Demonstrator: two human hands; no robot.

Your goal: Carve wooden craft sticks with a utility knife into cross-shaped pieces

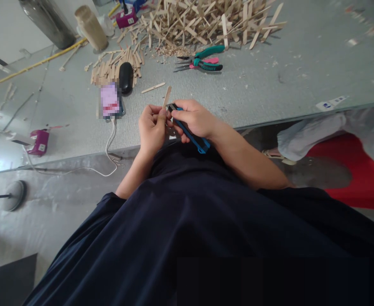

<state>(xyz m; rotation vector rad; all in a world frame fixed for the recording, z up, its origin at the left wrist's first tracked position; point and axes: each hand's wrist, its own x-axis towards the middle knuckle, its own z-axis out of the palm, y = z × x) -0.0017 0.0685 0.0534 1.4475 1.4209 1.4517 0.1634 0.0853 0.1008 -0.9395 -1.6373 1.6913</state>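
Between the thumb and fingers of my left hand [153, 129] is a wooden craft stick [167, 96], its rounded end pointing up and away. My right hand [195, 120] is wrapped round a blue and black utility knife [191, 135], with its black head beside the lower part of the stick. Whether the blade touches the wood is too small to tell. Both hands are close together over the table's front edge. A separate stick [153, 88] lies on the table just beyond them.
A big heap of craft sticks [202, 21] covers the back, with green-handled pliers [209, 63] before it. Shorter stick pieces [115, 63], a black case [126, 77] and a phone [111, 100] on a white cable [111, 140] lie left. Jars [91, 27] stand behind. Another person's leg [314, 131] shows right.
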